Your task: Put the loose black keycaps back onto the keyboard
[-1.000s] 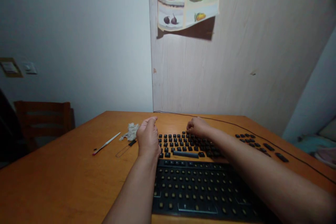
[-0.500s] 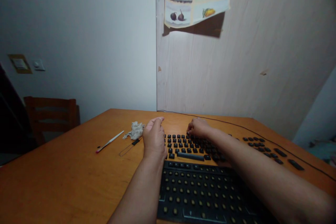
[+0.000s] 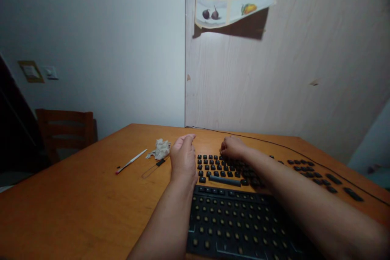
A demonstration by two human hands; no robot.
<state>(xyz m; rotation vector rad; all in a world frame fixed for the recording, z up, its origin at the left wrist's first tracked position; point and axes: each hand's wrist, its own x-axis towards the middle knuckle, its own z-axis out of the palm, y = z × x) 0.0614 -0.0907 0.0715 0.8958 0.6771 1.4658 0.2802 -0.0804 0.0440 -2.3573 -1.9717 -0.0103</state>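
Observation:
A black keyboard base [image 3: 231,221] lies in front of me, its keycaps off and its key stems showing. Beyond it, rows of loose black keycaps [image 3: 217,167] are set out on the table, with the long space bar [image 3: 224,180] nearest the base. My left hand [image 3: 183,156] rests at the left end of these rows, fingers curled with the thumb uppermost; what it holds, if anything, is hidden. At the far edge of the rows, my right hand [image 3: 233,147] has its fingers pinched together low over the keycaps. Its fingertips are too small to show what is between them.
Left of my left hand lie a crumpled grey cloth [image 3: 160,149], a wire keycap puller [image 3: 155,166] and a white brush [image 3: 131,161]. More keycaps [image 3: 304,166] are at the right. A thin black cable [image 3: 274,141] runs along the back of the wooden table [image 3: 85,203].
The whole view has shifted slightly, so things sit a little farther right and the wall picture higher. Both hands keep nearly the same pose and place over the keycaps.

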